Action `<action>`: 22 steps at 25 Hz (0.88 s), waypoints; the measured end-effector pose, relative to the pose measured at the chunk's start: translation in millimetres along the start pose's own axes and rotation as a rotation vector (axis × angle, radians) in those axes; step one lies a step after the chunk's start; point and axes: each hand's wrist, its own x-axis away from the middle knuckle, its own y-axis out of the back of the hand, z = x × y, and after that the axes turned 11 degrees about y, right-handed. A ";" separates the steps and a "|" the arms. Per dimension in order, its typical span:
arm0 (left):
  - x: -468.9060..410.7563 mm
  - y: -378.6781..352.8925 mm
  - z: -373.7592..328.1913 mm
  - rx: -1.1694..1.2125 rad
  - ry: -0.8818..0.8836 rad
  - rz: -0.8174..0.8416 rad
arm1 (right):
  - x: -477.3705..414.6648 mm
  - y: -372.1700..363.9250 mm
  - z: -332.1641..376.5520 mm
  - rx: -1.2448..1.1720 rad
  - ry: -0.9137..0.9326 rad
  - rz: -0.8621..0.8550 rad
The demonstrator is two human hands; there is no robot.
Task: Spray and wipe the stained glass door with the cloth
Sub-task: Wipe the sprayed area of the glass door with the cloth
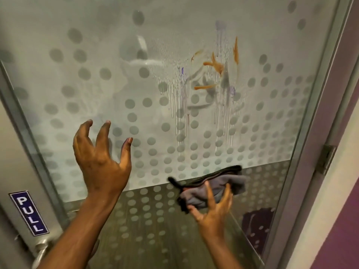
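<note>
The frosted glass door [97, 78] with a grey dot pattern fills the view. Orange and purple stains [215, 70] mark its upper right, and spray droplets run down from them in wet streaks [180, 117]. A grey cloth [213, 189] with a dark edge lies crumpled on the fingertips of my right hand [211, 210], which is palm up below the stains with fingers spread. My left hand [101, 158] is raised in front of the lower left glass, fingers apart and holding nothing. No spray bottle is in view.
A metal door frame [310, 152] runs down the right side with a hinge [326, 158]. On the left frame sits a blue PULL sign [29, 212] above a metal handle [42, 249]. A purple wall [345, 210] stands at the far right.
</note>
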 end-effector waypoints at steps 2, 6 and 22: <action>3.2 -6.3 -3.3 -0.009 -0.012 0.021 | 15.8 -21.5 22.9 -0.012 0.049 0.004; 7.7 -15.1 2.3 -0.028 -0.042 0.024 | -12.4 -33.4 58.2 -0.081 0.127 -0.117; 11.1 -40.0 17.4 -0.118 -0.175 -0.106 | -127.3 27.8 49.5 -0.163 0.172 -0.295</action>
